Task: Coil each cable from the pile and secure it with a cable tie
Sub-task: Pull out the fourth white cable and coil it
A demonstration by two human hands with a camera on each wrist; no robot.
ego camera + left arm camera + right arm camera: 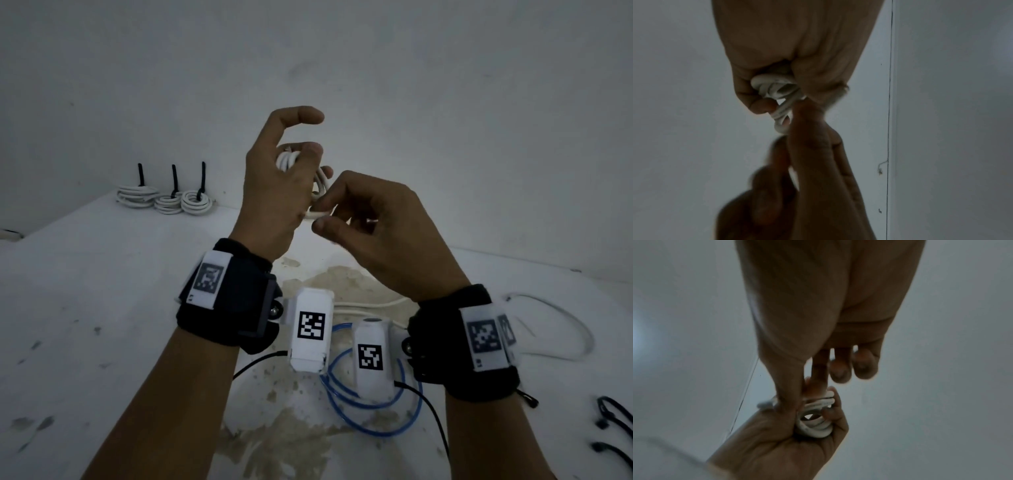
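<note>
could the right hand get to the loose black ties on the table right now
Probably yes, but not at once. The right hand is pinching the end of the white cable coil that the left hand holds. The black ties lie uncovered at its side, so it would have to let go first.

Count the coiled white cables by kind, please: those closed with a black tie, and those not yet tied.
Tied white coils on the table: 3
Untied white coil in the left hand: 1
Total: 4

A stained white table (102, 308) meets a pale wall (445, 85).
</note>
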